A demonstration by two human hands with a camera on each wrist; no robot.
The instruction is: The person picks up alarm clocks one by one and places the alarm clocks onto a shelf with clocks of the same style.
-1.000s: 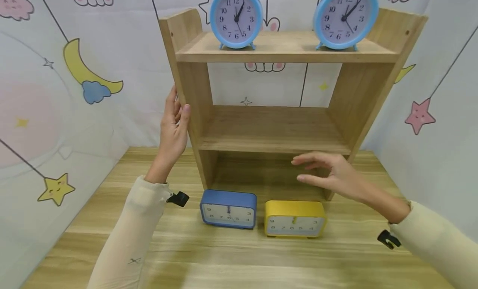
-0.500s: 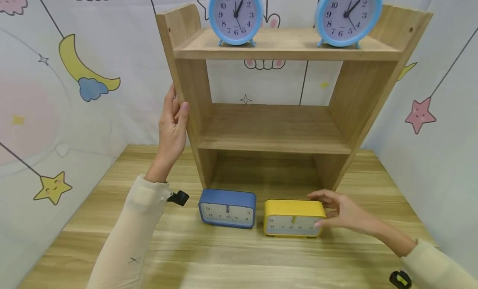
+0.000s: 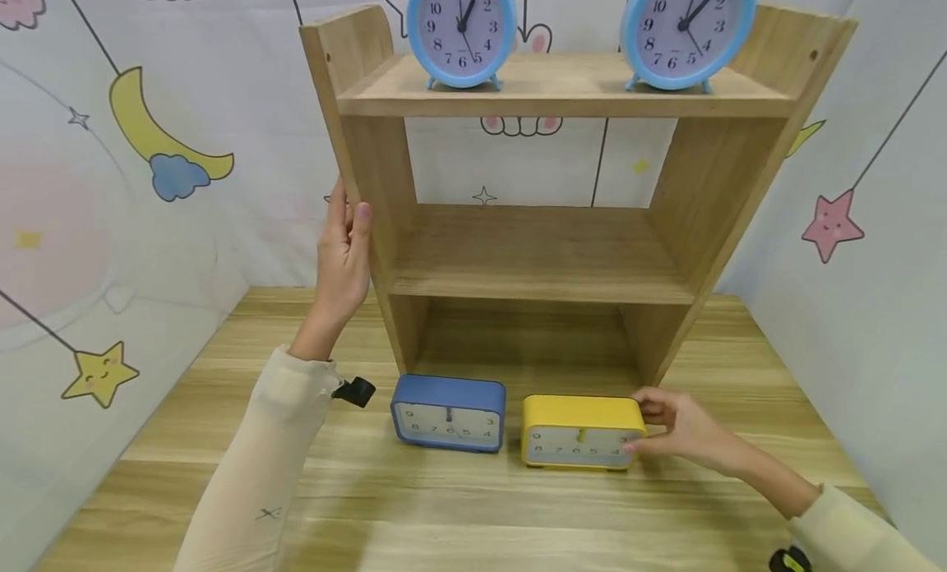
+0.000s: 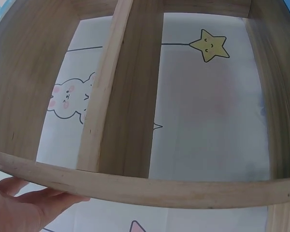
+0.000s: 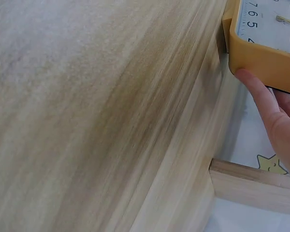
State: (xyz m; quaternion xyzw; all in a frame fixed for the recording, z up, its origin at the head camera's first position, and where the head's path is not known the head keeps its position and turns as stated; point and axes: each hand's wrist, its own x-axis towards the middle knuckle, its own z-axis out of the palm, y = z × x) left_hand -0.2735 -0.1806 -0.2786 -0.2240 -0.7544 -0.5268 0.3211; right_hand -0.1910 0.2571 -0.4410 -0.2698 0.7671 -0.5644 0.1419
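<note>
A wooden shelf unit (image 3: 540, 288) stands on the table. My left hand (image 3: 343, 268) rests on its left side panel, thumb by the front edge and fingers along the outer side. In front of the shelf's base sit a blue rectangular clock (image 3: 449, 389) and, to its right, a yellow rectangular clock (image 3: 582, 409). My right hand (image 3: 684, 431) grips the yellow clock's right end, thumb at the front face and fingers at the side and back. In the right wrist view, fingers (image 5: 256, 89) touch the yellow casing.
Two light-blue round alarm clocks, a left one (image 3: 462, 31) and a right one (image 3: 688, 31), stand on the top board. The middle board (image 3: 543, 251) lies below them. A printed cloth (image 3: 170, 251) hangs around the wooden tabletop (image 3: 414, 514).
My right hand has come down and to the right from in front of the shelf and taken hold of the yellow clock. The left hand stays at the side panel.
</note>
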